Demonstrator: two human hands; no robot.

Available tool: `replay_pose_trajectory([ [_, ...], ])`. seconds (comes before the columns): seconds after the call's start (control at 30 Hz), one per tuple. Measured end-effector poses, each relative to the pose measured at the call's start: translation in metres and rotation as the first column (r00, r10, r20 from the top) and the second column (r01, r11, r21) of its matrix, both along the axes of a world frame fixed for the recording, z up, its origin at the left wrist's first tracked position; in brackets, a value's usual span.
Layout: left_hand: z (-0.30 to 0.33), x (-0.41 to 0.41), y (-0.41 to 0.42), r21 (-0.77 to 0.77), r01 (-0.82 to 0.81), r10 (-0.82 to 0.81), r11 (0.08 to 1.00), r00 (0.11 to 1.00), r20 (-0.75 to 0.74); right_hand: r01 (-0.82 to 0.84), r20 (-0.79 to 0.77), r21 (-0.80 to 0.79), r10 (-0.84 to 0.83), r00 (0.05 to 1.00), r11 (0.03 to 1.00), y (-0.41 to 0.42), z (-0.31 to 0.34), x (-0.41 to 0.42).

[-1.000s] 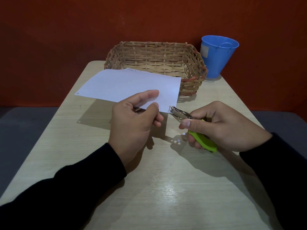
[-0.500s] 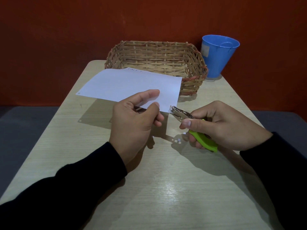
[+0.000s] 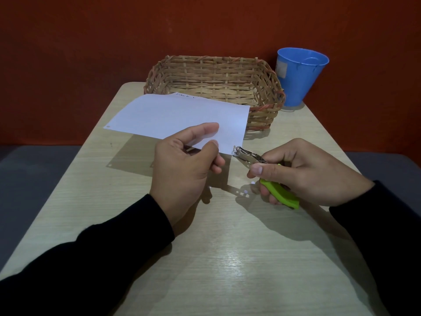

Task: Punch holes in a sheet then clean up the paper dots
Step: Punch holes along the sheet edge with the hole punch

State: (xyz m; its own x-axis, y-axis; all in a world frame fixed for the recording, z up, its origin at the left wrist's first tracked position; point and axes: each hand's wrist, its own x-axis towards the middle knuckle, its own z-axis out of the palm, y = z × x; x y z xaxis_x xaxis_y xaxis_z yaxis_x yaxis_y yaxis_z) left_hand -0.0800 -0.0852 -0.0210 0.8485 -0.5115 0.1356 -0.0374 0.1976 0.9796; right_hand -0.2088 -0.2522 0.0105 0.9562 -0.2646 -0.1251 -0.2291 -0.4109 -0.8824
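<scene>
Head view: the left hand [image 3: 184,165] pinches a white sheet [image 3: 177,117] held above a wooden table [image 3: 227,258]. The right hand [image 3: 303,172] grips a green-handled hole punch [image 3: 262,169], its metal tip at the sheet's near right corner. Paper dots [image 3: 242,192] lie on the table below. Behind, a wicker basket [image 3: 214,76] and a blue cup [image 3: 300,76]; their contents cannot be seen.

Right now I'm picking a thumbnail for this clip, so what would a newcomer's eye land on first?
Probably the white sheet held up mid-table by the left hand, with the right hand closing a green-handled hole punch on its near right corner. Next, the wicker basket and the blue cup at the far edge against the red wall. A few paper dots lie under the punch.
</scene>
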Motion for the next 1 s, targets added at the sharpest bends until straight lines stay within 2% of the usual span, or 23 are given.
replay_pose_trajectory([
  [0.27, -0.002, 0.001, -0.001, -0.001, -0.003, 0.003, 1.0, 1.0, -0.001, 0.017, -0.016, -0.071, -0.018, 1.0, 0.997, 0.004, 0.005, -0.002],
  [0.6, -0.009, -0.001, -0.002, 0.048, 0.026, -0.023, 0.998, 0.998, -0.062, 0.025, -0.124, -0.218, -0.054, 0.991, 0.976, 0.007, 0.004, 0.0],
  [0.73, -0.012, -0.001, -0.004, 0.085, 0.024, -0.02, 0.996, 0.999, -0.044, 0.004, -0.145, -0.249, -0.042, 0.989, 0.968, 0.006, 0.004, 0.0],
  [1.0, -0.018, 0.0, -0.005, 0.035, 0.011, -0.01, 0.999, 0.999, -0.04, -0.033, -0.062, -0.288, 0.016, 0.998, 0.957, 0.002, 0.007, -0.001],
])
